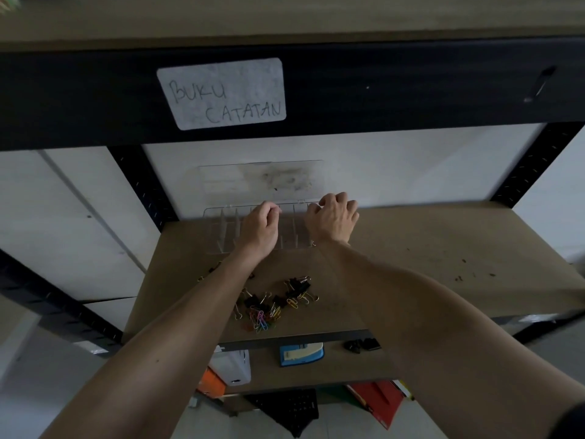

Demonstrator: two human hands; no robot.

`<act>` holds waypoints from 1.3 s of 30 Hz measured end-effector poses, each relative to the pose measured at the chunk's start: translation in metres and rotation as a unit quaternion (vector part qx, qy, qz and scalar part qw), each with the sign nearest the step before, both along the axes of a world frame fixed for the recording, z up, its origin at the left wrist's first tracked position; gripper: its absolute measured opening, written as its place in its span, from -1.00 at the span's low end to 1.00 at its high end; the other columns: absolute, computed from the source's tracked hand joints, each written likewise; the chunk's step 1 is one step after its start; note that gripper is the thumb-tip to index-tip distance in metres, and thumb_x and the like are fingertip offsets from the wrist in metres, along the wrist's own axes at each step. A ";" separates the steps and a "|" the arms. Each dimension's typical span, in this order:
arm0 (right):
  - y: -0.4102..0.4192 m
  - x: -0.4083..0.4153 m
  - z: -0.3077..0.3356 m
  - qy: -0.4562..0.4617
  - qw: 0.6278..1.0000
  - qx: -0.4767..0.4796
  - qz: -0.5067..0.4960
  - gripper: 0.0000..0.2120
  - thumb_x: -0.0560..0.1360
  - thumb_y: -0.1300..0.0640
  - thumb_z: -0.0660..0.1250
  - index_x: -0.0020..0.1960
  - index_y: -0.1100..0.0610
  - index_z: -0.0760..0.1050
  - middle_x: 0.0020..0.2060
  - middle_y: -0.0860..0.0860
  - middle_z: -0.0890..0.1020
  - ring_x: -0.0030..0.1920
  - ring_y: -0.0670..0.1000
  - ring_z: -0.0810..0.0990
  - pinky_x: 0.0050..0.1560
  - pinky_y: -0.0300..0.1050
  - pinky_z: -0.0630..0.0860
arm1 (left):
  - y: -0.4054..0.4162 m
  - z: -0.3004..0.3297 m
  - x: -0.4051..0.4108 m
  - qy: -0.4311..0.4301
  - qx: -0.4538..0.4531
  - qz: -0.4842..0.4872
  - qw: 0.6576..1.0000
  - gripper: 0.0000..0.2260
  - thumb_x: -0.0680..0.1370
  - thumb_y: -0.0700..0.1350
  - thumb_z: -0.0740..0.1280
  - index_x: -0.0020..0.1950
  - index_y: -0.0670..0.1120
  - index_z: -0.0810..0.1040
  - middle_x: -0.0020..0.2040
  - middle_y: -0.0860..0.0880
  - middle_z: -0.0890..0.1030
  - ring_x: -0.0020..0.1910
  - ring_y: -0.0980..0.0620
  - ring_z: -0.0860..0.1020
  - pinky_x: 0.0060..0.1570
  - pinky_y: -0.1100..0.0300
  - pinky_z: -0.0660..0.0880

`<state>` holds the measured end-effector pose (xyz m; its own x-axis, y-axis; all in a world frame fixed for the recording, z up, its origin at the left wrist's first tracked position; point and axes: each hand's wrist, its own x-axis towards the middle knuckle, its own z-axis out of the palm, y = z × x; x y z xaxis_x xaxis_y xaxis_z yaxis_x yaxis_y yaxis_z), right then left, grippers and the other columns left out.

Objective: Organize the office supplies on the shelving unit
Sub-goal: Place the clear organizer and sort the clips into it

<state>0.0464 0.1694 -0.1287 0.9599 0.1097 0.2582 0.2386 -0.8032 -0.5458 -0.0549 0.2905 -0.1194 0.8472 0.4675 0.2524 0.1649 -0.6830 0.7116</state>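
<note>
A clear plastic compartment box point(226, 228) sits at the back of the brown shelf board point(411, 264), its lid standing open against the wall. Both hands reach into it: the left hand point(258, 228) and right hand point(334, 218) are curled over its dividers, though whether they pinch anything cannot be told. In front of the box lies a heap of binder clips and coloured paper clips point(272, 304).

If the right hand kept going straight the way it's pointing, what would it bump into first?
Probably the clear lid of the divided organizer box, standing open just beyond the right hand, with the white back wall behind it. Depth is hard to judge here.
</note>
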 end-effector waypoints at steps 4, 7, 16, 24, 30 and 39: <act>-0.001 -0.008 0.000 -0.032 0.997 0.002 0.076 -0.74 0.51 0.03 0.22 0.12 0.11 0.52 0.13 0.08 0.48 0.16 0.12 0.36 0.16 0.04 0.35 | 0.002 0.006 -0.010 0.003 0.001 -0.005 1.000 -0.80 0.70 -0.09 0.12 0.04 -0.11 0.50 -0.26 0.12 0.44 -0.31 0.15 0.42 -0.36 0.34 0.28; 0.000 -0.019 0.004 -0.062 0.989 0.007 0.131 -0.77 0.51 0.07 0.24 0.12 0.11 0.52 0.12 0.08 0.50 0.15 0.12 0.38 0.14 0.00 0.33 | 0.006 0.011 -0.023 0.009 0.005 0.006 1.000 -0.81 0.70 -0.10 0.13 -0.02 -0.08 0.49 -0.28 0.09 0.47 -0.32 0.12 0.44 -0.37 0.33 0.32; 0.016 -0.068 0.014 -0.016 0.928 0.024 0.371 -0.88 0.60 0.15 0.25 0.06 0.19 0.50 -0.15 0.08 0.63 -0.19 0.07 0.63 -0.19 -0.06 0.61 | 0.036 0.013 -0.088 0.061 -0.019 0.070 0.996 -0.80 0.67 -0.17 0.15 -0.03 -0.17 0.53 -0.27 -0.06 0.54 -0.38 0.02 0.46 -0.44 0.29 0.32; 0.025 -0.098 -0.007 0.130 0.887 -0.062 0.438 -0.78 0.60 0.11 0.30 0.19 0.17 0.57 -0.04 0.06 0.65 -0.13 -0.01 0.63 -0.04 -0.15 0.61 | 0.048 -0.010 -0.131 0.203 -0.060 0.149 0.966 -0.73 0.65 -0.19 0.14 0.29 -0.14 0.53 0.18 -0.14 0.57 0.07 -0.11 0.56 -0.08 0.10 0.49; 0.024 -0.104 -0.016 0.150 0.896 -0.049 0.415 -0.78 0.59 0.10 0.29 0.21 0.08 0.57 -0.05 0.04 0.64 -0.21 -0.04 0.63 -0.21 -0.20 0.58 | 0.040 -0.019 -0.125 0.243 0.007 0.052 0.969 -0.47 0.58 0.20 0.30 0.49 0.02 0.38 0.42 -0.08 0.43 0.43 -0.16 0.33 0.32 -0.03 0.33; 0.022 -0.102 -0.016 0.157 0.903 -0.035 0.397 -0.74 0.60 0.15 0.25 0.25 0.11 0.57 0.10 0.09 0.63 -0.07 -0.03 0.59 -0.23 -0.35 0.44 | 0.022 -0.038 -0.111 0.266 0.106 0.051 0.957 -0.57 0.58 0.27 0.21 0.40 0.15 0.41 0.41 -0.06 0.25 0.33 -0.20 0.22 0.27 -0.11 0.23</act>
<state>-0.0557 0.1909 -0.1451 0.5959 0.8016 -0.0485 0.5968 -0.4824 -0.6412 -0.1657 0.3129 -0.1573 0.8346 0.5409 -0.1040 0.5392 -0.7637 0.3550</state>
